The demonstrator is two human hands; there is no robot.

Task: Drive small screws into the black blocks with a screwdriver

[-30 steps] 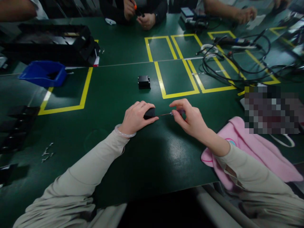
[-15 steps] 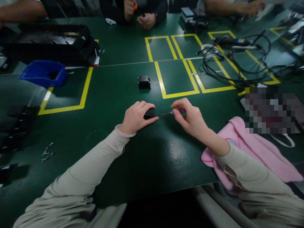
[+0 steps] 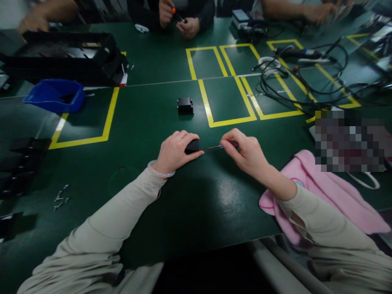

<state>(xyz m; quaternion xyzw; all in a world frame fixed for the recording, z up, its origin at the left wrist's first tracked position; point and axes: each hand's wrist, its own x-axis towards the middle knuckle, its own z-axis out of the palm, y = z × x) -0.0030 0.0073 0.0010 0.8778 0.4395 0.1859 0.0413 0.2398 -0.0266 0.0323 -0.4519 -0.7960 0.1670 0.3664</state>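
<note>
My left hand [image 3: 177,151] is closed round a small black box [image 3: 192,146] on the green table, thumb along its near side and fingers over the top. In my right hand [image 3: 243,149] is a screwdriver [image 3: 212,147], gripped by its dark handle between thumb and fingers. Its thin shaft points left, and the tip meets the right end of the black box near my left thumb. The exact contact spot is too small to make out. Beyond my hands stands a similar black box [image 3: 185,106] with small metal ends.
Small screws [image 3: 60,198] lie at left near black blocks [image 3: 21,163]. Behind are a blue bin [image 3: 56,96] and black trays [image 3: 70,57]. Tangled cables [image 3: 306,77] and a pink cloth [image 3: 321,183] occupy the right. Co-workers' hands [image 3: 187,27] are across the table.
The fingers of my right hand have shifted slightly on the screwdriver handle. My left hand and the black box stay in place. A co-worker's hand has come to the black trays at far left.
</note>
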